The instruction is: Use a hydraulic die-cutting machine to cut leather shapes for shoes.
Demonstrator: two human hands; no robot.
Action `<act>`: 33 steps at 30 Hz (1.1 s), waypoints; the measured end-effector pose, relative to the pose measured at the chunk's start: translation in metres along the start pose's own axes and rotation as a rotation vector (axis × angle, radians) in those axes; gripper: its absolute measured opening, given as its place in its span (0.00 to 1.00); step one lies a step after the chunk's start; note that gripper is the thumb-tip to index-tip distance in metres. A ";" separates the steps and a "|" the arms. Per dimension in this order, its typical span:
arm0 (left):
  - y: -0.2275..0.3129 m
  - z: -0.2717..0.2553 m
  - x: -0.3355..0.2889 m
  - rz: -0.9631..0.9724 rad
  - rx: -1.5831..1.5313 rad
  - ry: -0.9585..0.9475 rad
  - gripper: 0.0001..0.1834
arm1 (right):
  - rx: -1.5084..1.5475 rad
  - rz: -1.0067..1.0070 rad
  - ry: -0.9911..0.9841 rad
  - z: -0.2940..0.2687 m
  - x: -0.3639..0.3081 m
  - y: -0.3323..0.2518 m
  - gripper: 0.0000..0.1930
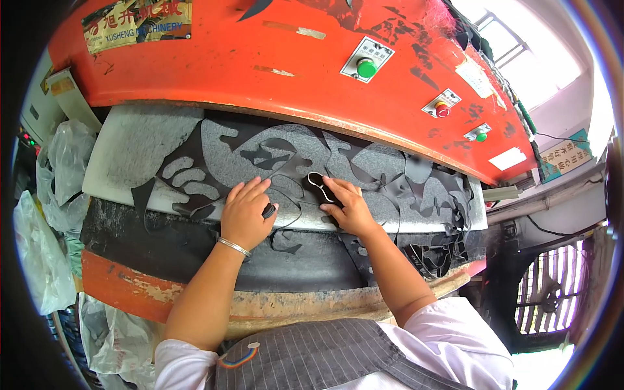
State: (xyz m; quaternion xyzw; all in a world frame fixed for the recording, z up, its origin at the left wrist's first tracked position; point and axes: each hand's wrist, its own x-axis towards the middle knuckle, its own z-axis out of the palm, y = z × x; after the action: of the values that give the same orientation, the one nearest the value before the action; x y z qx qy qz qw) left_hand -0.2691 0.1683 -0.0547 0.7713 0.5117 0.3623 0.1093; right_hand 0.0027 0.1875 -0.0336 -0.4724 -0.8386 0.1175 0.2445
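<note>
Both of my hands are over a pale cutting board (144, 140) on the bed of a large orange-red press. My right hand (351, 208) grips a small cutting die (317, 185), dark with a bright metal edge and a narrow curved outline. To its left, my left hand (246, 213) rests palm down, fingers stretched forward, with a small black piece (268, 210) pinched at the thumb. Beneath and around both hands lies dark sheet material (244, 130), cut into a web with curved holes. Thin loose strips (291, 220) of it trail between my hands.
The press's orange-red beam (227, 71) spans the far side, carrying green buttons (366, 67) and a red button (442, 110). More metal-edged dies (432, 257) sit at the near right. Plastic bags (42, 253) hang at the left. A worn ledge (273, 304) runs along the near edge.
</note>
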 end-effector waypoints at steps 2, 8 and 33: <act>0.001 -0.002 0.002 0.003 0.009 -0.004 0.12 | 0.025 -0.010 -0.028 -0.003 0.003 0.000 0.32; 0.004 -0.005 0.003 0.006 0.027 -0.002 0.12 | 0.007 -0.065 0.006 -0.003 0.006 0.000 0.30; 0.146 -0.087 0.024 0.027 -0.151 -0.259 0.20 | 0.145 0.426 1.181 -0.231 -0.081 0.077 0.33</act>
State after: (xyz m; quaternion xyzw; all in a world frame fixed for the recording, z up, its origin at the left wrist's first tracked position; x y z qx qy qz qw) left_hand -0.2186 0.1053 0.0962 0.8080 0.4543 0.2986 0.2272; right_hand 0.2149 0.1512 0.1067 -0.5965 -0.4396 -0.0604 0.6688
